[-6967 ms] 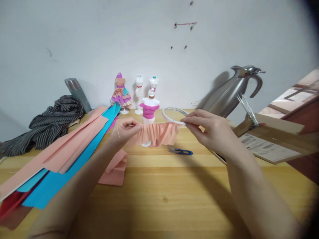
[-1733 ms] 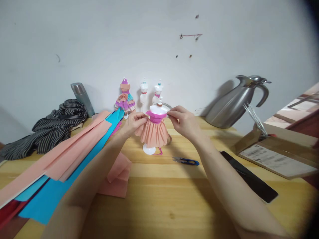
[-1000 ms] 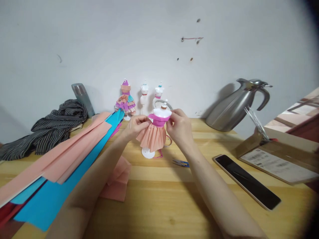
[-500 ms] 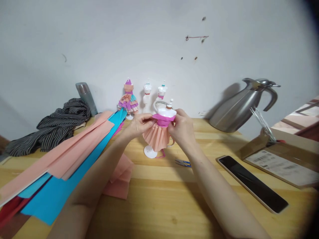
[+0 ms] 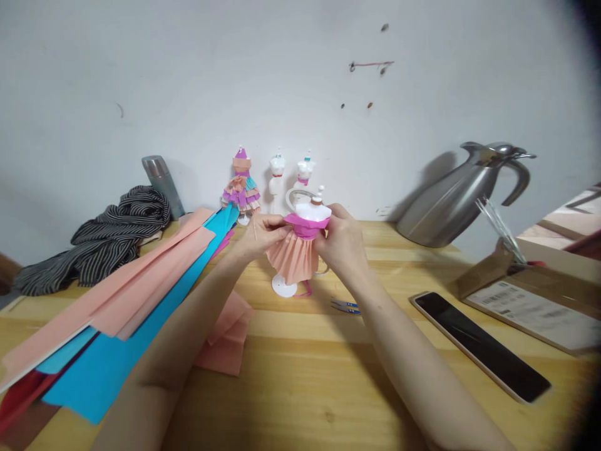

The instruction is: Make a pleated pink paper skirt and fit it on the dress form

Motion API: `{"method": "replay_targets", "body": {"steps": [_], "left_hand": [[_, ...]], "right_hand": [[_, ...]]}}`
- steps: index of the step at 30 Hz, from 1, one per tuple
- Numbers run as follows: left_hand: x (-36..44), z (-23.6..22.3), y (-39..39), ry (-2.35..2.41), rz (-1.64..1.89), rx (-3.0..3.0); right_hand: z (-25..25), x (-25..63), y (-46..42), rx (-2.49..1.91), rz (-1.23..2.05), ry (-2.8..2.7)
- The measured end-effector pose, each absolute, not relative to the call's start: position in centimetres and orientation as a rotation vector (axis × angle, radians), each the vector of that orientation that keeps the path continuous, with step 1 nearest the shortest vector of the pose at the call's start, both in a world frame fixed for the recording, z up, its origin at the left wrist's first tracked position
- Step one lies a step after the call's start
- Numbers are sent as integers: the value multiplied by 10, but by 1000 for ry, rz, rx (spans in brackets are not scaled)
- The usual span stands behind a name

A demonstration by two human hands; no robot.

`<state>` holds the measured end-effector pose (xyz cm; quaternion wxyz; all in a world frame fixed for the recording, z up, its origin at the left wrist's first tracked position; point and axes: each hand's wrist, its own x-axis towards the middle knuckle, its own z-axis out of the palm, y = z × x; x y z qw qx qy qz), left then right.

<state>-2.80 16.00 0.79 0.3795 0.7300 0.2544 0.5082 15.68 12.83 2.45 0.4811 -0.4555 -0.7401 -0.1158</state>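
Note:
A small white dress form [image 5: 312,210] stands on its round white base in front of me, leaning slightly. It wears a magenta crepe-paper bodice [image 5: 306,228] above a pleated peach paper skirt [image 5: 293,257]. My left hand [image 5: 265,234] pinches the bodice's left edge between thumb and fingers. On the other side, my right hand [image 5: 344,240] is closed at the bodice's right edge, its fingertips partly hidden behind the form. Blue-handled thread snips [image 5: 345,307] lie on the table below my right hand.
Peach paper [image 5: 154,275] and blue paper [image 5: 136,357] strips spread across the left. Behind stand a dressed form [image 5: 241,188] and two white forms. A striped cloth [image 5: 107,238], a flask [image 5: 162,181], a steel jug [image 5: 451,194], a phone [image 5: 479,344] and a cardboard box [image 5: 530,294] sit around.
Both hands keep their hold on the bodice, with hardly any movement. The camera view has shifted slightly.

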Motion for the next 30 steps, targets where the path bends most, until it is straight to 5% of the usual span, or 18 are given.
{"method": "replay_targets", "body": {"steps": [30], "left_hand": [[-29,24,149,567,1260,2073]], "right_hand": [[25,157,128,-1122,-256,-1824]]}}
